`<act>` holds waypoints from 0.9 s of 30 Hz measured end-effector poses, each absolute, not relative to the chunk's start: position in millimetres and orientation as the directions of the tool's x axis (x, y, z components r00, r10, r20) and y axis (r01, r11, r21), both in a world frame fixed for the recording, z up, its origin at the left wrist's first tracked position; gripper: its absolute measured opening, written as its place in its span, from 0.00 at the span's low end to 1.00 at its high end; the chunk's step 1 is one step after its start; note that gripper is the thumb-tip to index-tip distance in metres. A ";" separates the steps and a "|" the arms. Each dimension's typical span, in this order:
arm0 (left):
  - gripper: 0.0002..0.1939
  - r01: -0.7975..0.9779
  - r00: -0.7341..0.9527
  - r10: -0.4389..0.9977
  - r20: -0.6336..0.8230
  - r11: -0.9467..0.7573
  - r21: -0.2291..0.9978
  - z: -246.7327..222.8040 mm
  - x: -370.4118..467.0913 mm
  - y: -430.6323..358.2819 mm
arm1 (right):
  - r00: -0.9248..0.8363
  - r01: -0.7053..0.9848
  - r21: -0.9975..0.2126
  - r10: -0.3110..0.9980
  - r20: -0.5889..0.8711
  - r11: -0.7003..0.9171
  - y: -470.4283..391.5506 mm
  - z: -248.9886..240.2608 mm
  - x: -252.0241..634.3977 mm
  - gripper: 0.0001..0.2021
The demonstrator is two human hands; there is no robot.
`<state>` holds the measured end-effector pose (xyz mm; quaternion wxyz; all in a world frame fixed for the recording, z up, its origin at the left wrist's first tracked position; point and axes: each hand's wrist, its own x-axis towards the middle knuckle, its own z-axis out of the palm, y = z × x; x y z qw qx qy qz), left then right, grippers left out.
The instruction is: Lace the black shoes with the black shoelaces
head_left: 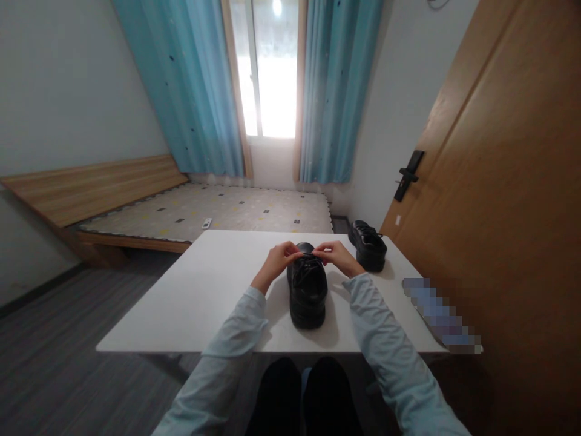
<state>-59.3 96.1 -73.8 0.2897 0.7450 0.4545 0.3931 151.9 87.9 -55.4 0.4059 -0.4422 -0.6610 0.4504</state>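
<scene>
A black lace-up shoe (307,303) stands upright on the white table (209,290) in front of me, its heel towards me and its toe pointing away. My left hand (280,260) pinches the shoelace (309,260) at the left side of the lacing. On the opposite side, my right hand (336,254) also has its fingertips closed on the lace. Both hands are close together over the front of the shoe. The exact ends of the lace between my fingers are too small to make out.
A second black shoe (370,247) stands at the table's back right. Along the right edge lies a pixelated flat object (438,315). Beyond the table is a bed (245,209) with a small white device (207,223). A wooden door (499,181) is at the right.
</scene>
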 end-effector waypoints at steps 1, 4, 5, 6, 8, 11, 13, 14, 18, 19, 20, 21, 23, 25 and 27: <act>0.18 0.444 0.278 0.907 0.317 -0.414 0.794 -74.1 -59.2 96.6 | -0.284 0.214 -0.957 0.950 0.131 0.196 87.7 -54.9 151.5 0.23; 0.18 0.439 0.280 0.911 0.304 -0.403 0.803 -73.2 -58.6 96.0 | -0.302 0.212 -0.958 0.945 0.126 0.195 89.1 -54.6 150.8 0.23; 0.17 0.442 0.286 0.910 0.301 -0.404 0.801 -72.4 -58.4 95.3 | -0.310 0.216 -0.956 0.943 0.123 0.196 90.0 -55.1 150.6 0.23; 0.16 0.447 0.293 0.909 0.297 -0.405 0.798 -71.5 -58.0 94.5 | -0.319 0.221 -0.955 0.940 0.119 0.196 91.2 -55.9 150.6 0.23; 0.15 0.460 0.300 0.910 0.287 -0.402 0.792 -70.2 -57.3 92.8 | -0.333 0.220 -0.957 0.936 0.110 0.191 93.3 -58.3 150.6 0.23; 0.13 0.480 0.284 0.921 0.265 -0.376 0.793 -70.4 -56.7 91.5 | -0.337 0.195 -0.965 0.936 0.104 0.177 95.6 -62.7 151.6 0.23; 0.12 0.480 0.280 0.925 0.255 -0.365 0.798 -72.0 -57.2 91.6 | -0.338 0.178 -0.970 0.936 0.097 0.165 96.5 -65.1 152.7 0.23; 0.12 0.477 0.284 0.925 0.251 -0.364 0.800 -73.0 -57.9 91.9 | -0.340 0.171 -0.972 0.936 0.092 0.158 96.8 -66.1 153.4 0.23; 0.11 0.478 0.320 0.921 0.224 -0.361 0.801 -76.0 -62.0 93.3 | -0.328 0.151 -0.980 0.942 0.076 0.132 97.7 -69.0 156.8 0.22; 0.11 0.477 0.329 0.920 0.214 -0.357 0.803 -76.4 -63.1 93.4 | -0.321 0.149 -0.981 0.944 0.074 0.128 97.9 -69.6 157.6 0.21; 0.11 0.473 0.335 0.920 0.204 -0.351 0.808 -76.6 -64.1 93.4 | -0.315 0.148 -0.981 0.946 0.073 0.124 97.9 -70.3 158.5 0.21; 0.11 0.468 0.337 0.921 0.194 -0.343 0.814 -76.7 -65.0 93.4 | -0.310 0.145 -0.982 0.948 0.072 0.122 98.0 -70.9 159.3 0.21; 0.11 0.457 0.340 0.924 0.177 -0.327 0.827 -77.0 -66.6 93.3 | -0.306 0.135 -0.984 0.949 0.070 0.116 98.2 -72.1 160.8 0.20; 0.11 0.449 0.340 0.926 0.164 -0.314 0.836 -77.5 -67.9 93.2 | -0.303 0.129 -0.986 0.951 0.065 0.108 98.5 -73.1 162.4 0.20; 0.10 0.449 0.344 0.926 0.155 -0.307 0.839 -77.8 -69.2 93.1 | -0.301 0.131 -0.986 0.952 0.059 0.102 98.9 -73.9 164.0 0.19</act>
